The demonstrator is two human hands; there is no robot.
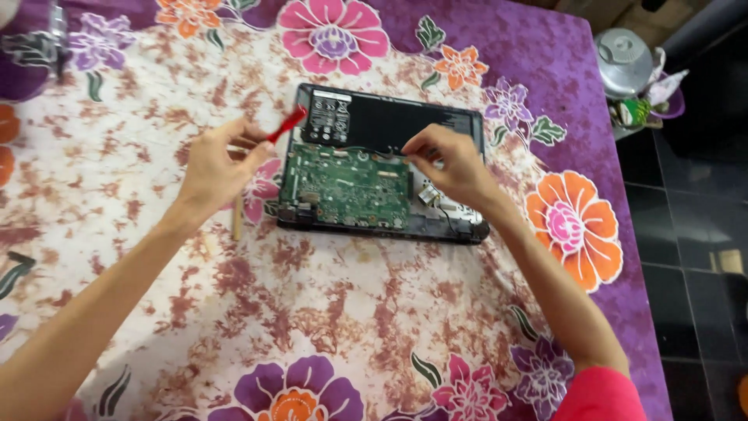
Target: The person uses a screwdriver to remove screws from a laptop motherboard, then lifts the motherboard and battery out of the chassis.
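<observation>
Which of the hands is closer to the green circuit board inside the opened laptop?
The right hand. It is over the upper right edge of the green circuit board, fingertips at it. The left hand, holding a red tool, stays left of the laptop.

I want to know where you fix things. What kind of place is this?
Probably a room at home, not a workshop. The opened laptop lies on a flowered cloth spread like a bedsheet. A dark tiled floor runs beside it, with a metal pot standing there.
</observation>
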